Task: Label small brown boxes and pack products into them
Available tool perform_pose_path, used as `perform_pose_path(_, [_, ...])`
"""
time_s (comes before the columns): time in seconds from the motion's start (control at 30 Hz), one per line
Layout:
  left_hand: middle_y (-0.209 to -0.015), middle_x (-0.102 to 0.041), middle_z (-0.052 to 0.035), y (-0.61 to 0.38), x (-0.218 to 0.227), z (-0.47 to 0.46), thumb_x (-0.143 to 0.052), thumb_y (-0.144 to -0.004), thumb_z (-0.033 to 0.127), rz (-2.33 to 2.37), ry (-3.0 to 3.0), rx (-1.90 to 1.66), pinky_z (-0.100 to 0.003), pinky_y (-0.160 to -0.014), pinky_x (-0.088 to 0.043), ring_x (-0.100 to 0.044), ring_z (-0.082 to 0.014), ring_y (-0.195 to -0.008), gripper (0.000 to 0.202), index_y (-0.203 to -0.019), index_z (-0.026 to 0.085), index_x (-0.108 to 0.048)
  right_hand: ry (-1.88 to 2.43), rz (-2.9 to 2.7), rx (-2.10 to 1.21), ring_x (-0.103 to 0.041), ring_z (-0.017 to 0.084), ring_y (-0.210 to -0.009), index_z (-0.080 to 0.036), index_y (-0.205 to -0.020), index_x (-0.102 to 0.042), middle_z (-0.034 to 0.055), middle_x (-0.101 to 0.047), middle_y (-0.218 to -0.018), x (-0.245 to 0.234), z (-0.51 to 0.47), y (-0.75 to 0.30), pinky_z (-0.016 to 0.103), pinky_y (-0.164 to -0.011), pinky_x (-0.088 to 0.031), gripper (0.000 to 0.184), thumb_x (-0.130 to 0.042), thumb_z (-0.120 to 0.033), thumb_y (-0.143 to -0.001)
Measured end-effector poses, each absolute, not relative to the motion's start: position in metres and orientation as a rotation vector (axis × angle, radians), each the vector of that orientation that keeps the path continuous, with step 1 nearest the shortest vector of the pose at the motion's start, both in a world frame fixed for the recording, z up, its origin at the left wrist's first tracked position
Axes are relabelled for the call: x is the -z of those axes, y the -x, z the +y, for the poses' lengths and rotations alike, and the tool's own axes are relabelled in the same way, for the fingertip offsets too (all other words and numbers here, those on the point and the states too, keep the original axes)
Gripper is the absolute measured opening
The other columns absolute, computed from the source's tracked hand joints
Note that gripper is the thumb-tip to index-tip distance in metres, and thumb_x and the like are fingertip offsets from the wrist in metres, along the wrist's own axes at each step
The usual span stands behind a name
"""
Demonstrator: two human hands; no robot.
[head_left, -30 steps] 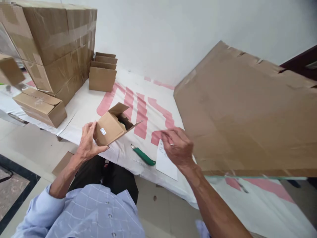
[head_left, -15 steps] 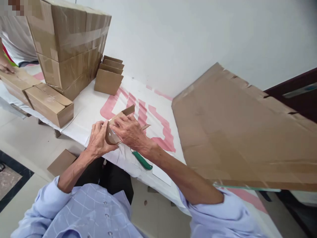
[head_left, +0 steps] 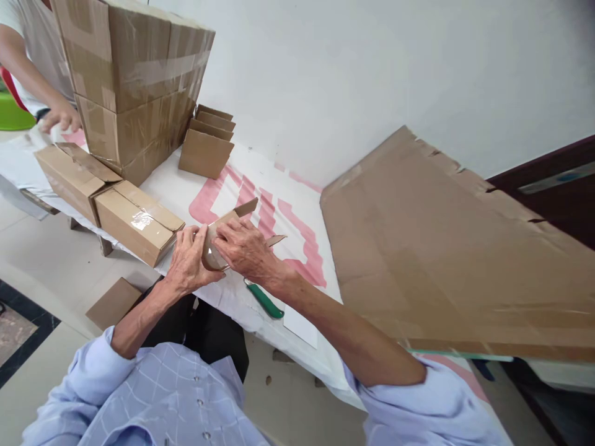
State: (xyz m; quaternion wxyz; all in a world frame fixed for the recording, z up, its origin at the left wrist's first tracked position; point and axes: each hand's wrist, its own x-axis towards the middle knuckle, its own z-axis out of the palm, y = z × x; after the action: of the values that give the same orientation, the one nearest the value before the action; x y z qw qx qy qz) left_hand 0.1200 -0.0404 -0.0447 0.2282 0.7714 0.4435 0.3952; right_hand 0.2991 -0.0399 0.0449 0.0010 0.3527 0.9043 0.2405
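Between my hands is a small cardboard box with raised flaps and a shiny strip along its edge. My left hand grips its left side, thumb below and fingers along the upper edge. Over the box lies my right hand, fingers bent and pressed together at its open side; they hide part of the inside. A green-handled tool rests on the cloth just below my right wrist; I cannot make out its working end. A white sheet lies beside it, partly under my right forearm.
Two long closed boxes lie end to end at left, close to my left hand. Behind them rises a taped carton stack, beside folded cardboard pieces. A large cardboard panel stands right. A co-worker's hand is far left.
The two long boxes have slid along the table towards my left hand. The co-worker's hand has come away from them. My hands stay on the small box with little visible movement.
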Motion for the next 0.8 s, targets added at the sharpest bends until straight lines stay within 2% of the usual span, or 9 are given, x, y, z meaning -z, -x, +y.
perform_pose_path(0.23, [-0.143,-0.048,-0.0164,-0.1215,0.0440,-0.0408,-0.096,-0.058,0.043,1.205,-2.115,-1.089,-0.062,-0.111,-0.049,-0.047,-0.0417,-0.131,0.116,-0.158,0.023,-0.041,-1.102,2.881,-0.748,-0.050,0.026,-0.092,-0.017,-0.089,-0.074,0.0105,-0.068,-0.093,-0.0440,-0.0380,-0.2996,0.040,-0.087,-0.036,0.026,-0.053,-0.003,-0.098])
perform_pose_path(0.57, [-0.144,-0.048,-0.0177,-0.1247,0.0355,-0.0416,-0.095,-0.059,0.042,1.190,-2.145,-1.028,-0.058,-0.108,-0.051,-0.047,-0.0415,-0.132,0.116,-0.159,0.021,-0.039,-1.105,2.886,-0.741,-0.052,0.027,-0.095,-0.015,-0.096,-0.074,0.0118,-0.069,-0.097,-0.0462,-0.0340,-0.3051,0.039,-0.086,-0.038,0.023,-0.053,-0.008,-0.102])
perform_pose_path(0.8, [-0.142,-0.049,-0.0162,-0.1263,0.0360,-0.0421,-0.095,-0.059,0.040,1.176,-2.154,-1.063,-0.059,-0.107,-0.051,-0.048,-0.0413,-0.131,0.115,-0.158,0.025,-0.039,-1.110,2.864,-0.727,-0.053,0.027,-0.093,-0.015,-0.102,-0.076,0.0110,-0.071,-0.095,-0.0498,-0.0341,-0.3019,0.039,-0.085,-0.038,0.022,-0.056,-0.006,-0.099])
